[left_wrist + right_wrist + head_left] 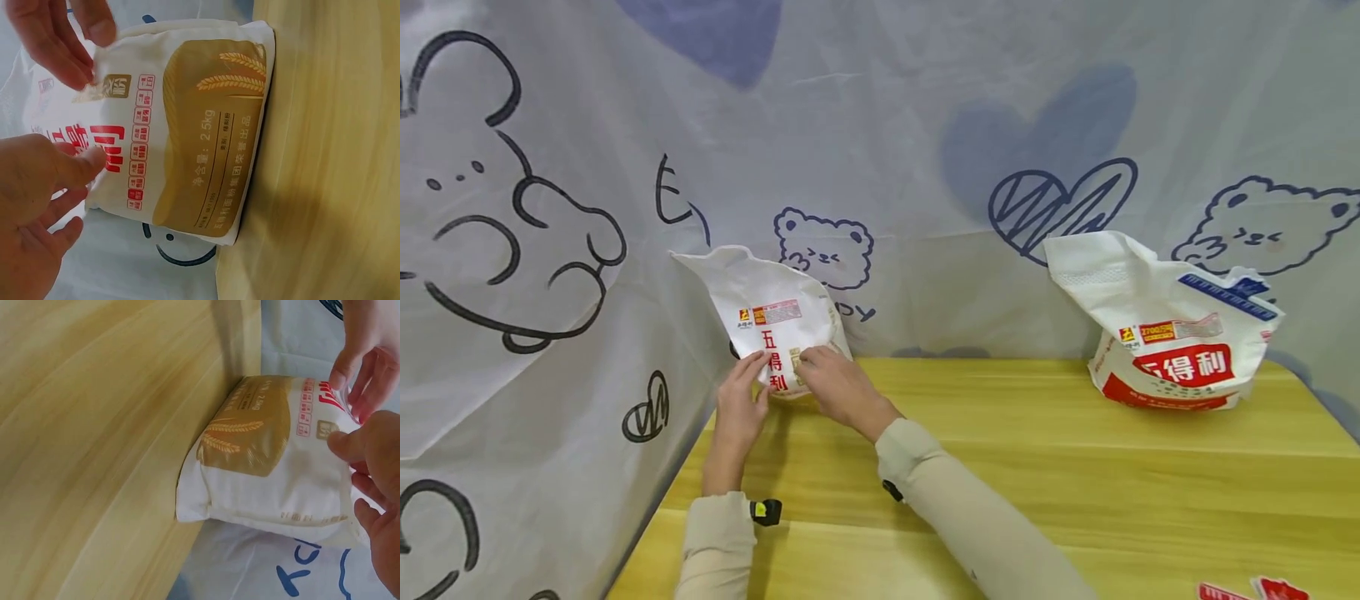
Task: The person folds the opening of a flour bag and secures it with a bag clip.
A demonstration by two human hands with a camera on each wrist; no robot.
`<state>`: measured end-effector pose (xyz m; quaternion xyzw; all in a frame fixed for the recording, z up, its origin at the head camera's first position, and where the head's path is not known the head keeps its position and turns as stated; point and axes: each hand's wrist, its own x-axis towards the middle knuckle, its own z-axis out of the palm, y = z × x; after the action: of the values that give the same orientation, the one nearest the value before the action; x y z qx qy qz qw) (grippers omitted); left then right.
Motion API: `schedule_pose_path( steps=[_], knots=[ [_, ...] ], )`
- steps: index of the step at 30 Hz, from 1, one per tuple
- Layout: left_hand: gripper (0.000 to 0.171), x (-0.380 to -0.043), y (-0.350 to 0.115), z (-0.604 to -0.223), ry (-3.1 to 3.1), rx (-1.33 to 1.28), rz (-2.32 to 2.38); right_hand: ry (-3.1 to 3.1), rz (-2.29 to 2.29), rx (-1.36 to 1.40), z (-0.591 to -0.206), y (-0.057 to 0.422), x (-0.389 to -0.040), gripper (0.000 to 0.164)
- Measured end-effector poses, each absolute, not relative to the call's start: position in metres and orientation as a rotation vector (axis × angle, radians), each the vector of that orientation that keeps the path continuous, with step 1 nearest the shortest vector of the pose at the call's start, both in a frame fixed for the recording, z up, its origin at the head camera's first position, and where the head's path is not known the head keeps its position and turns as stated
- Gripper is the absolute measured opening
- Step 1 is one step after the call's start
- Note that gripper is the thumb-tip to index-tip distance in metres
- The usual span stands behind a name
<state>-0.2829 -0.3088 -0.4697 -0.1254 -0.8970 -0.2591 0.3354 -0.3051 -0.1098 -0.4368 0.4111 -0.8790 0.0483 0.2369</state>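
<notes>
A white flour bag (760,300) with red lettering stands upright at the table's far left, its flattened top flaring up to the left. A gold panel with wheat ears and "2.5kg" covers the lower front in the left wrist view. My left hand (742,410) pinches the front of this bag at its left side, thumb and fingers bent at the plastic. From the right, my right hand (842,387) pinches the same front face near the small gold label (325,429). Both hands sit close together about the red characters.
A second white flour bag (1180,333), its top torn and leaning, stands at the table's back right. Red-and-white cut pieces (1281,589) lie at the near right edge. Behind and to the left hangs a patterned cloth (910,275) bordering the wooden table (1000,467).
</notes>
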Motion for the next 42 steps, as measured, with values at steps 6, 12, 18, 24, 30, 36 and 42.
schedule_pose_path(
  steps=[6,12,18,24,30,36,42],
  knots=[
    [0.060,-0.289,-0.301,-0.473,-2.364,-0.344,-0.626,-2.460,0.047,1.104,-0.439,-0.110,-0.311,0.045],
    [0.050,-0.293,-0.303,-0.481,-2.325,-0.350,-0.565,-2.439,0.079,1.125,-0.442,-0.109,-0.316,0.039],
    [0.042,-0.296,-0.301,-0.482,-2.252,-0.383,-0.558,-2.398,0.115,1.078,-0.448,-0.111,-0.323,0.035],
    [0.034,-0.294,-0.304,-0.486,-2.155,-0.447,-0.578,-2.362,0.262,1.072,-0.457,-0.118,-0.323,0.025],
    [0.033,-0.291,-0.307,-0.488,-2.135,-0.432,-0.558,-2.311,0.267,1.021,-0.460,-0.123,-0.321,0.020],
    [0.025,-0.292,-0.305,-0.487,-2.119,-0.371,-0.543,-2.267,0.209,0.991,-0.462,-0.125,-0.324,0.015],
    [0.020,-0.293,-0.307,-0.488,-2.107,-0.357,-0.518,-2.224,0.224,0.964,-0.465,-0.128,-0.326,0.016]
  ],
)
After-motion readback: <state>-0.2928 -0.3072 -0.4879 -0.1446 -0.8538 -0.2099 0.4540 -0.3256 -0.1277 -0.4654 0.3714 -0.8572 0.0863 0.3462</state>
